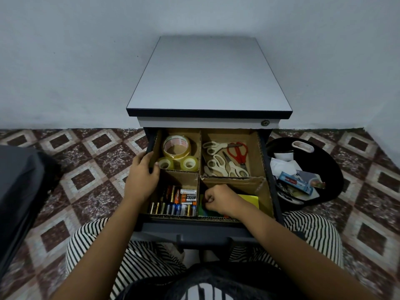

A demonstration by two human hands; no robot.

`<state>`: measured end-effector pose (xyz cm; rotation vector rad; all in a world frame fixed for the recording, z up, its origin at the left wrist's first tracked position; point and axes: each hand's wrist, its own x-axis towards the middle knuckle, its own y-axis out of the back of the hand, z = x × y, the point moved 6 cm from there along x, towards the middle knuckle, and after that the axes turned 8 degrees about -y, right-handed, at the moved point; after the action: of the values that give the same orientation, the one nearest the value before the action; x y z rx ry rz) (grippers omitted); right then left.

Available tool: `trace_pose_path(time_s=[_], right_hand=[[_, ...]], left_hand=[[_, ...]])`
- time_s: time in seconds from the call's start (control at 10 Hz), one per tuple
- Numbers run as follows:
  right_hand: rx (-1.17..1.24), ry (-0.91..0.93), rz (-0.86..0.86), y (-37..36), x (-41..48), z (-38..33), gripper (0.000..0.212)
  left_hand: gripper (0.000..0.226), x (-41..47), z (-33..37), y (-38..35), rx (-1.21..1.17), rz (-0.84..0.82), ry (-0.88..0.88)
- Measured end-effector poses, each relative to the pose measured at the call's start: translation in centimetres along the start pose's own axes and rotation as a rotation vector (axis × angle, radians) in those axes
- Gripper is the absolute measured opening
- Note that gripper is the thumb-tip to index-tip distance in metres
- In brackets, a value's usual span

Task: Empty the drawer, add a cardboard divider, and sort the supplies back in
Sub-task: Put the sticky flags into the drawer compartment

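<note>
A grey-topped cabinet [207, 79] stands against a pale wall [65, 50] on a floor [86, 169] of brown and white diamond tiles. Its top drawer [194, 228] is pulled out toward the person. A cardboard divider [199, 148] splits it into four compartments.

- **Far left:** tape rolls [177, 146].
- **Far right:** scissors [227, 159].
- **Near left:** batteries [175, 204].
- **Near right:** sticky notes [252, 201].

The left hand [141, 176] grips the drawer's left edge, its fingers curled over the rim. The right hand [220, 199] is bunched into a fist over the sticky notes, and whether it holds anything cannot be told. A black bin [333, 169] sits just beside the drawer's right edge. Bare tiles lie off the left edge, out to a dark bulky object [19, 180].
</note>
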<state>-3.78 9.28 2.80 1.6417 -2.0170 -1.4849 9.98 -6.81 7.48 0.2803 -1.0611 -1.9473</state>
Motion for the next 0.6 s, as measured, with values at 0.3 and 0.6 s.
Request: trace_pose_path(time_s=[0.3, 0.6], right_hand=[[-0.069, 0.053, 0.022, 0.1, -0.1, -0.1, 0.012], [-0.115, 0.042, 0.084, 1.3, -1.0, 0.5, 0.025]], left_hand=[[0.046, 0.0, 0.2, 0.0, -0.013, 0.004, -0.002], [0.046, 0.0, 0.2, 0.1, -0.008, 0.006, -0.001]])
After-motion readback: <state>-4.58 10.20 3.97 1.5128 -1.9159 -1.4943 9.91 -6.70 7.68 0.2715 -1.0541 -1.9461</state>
